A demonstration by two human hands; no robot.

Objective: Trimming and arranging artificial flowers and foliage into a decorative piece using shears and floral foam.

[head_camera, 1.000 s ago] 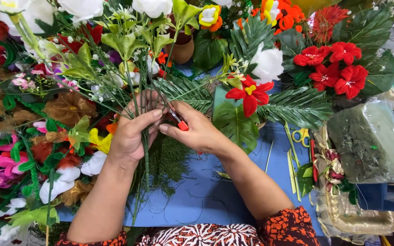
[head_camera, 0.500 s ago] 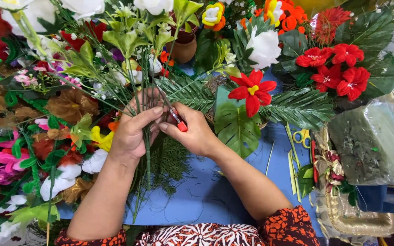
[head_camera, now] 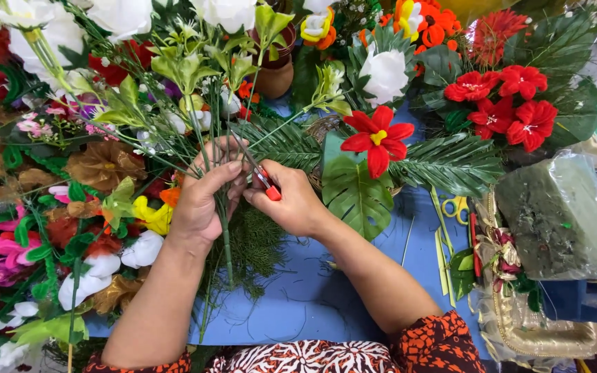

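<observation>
My left hand [head_camera: 205, 197] grips a bunch of green artificial flower stems [head_camera: 224, 238] that fan upward into pale green leaves and small blooms [head_camera: 188, 69]. My right hand [head_camera: 291, 204] holds a small red-handled cutter [head_camera: 265, 183] with its tip against the stems just above my left fingers. The stem ends hang down over a blue table surface [head_camera: 312, 290]. Both hands are close together at the middle of the view.
Heaps of artificial flowers lie to the left [head_camera: 50, 207]. A red flower on broad green leaves [head_camera: 374, 141] and fern fronds sit right of my hands. A wrapped green foam block [head_camera: 561, 221], yellow-handled scissors [head_camera: 456, 206] and a gold tray [head_camera: 540, 331] are at the right.
My hands have shifted slightly upward and together. The cutter's tip has moved in against the stems. The bunch stays in my left hand.
</observation>
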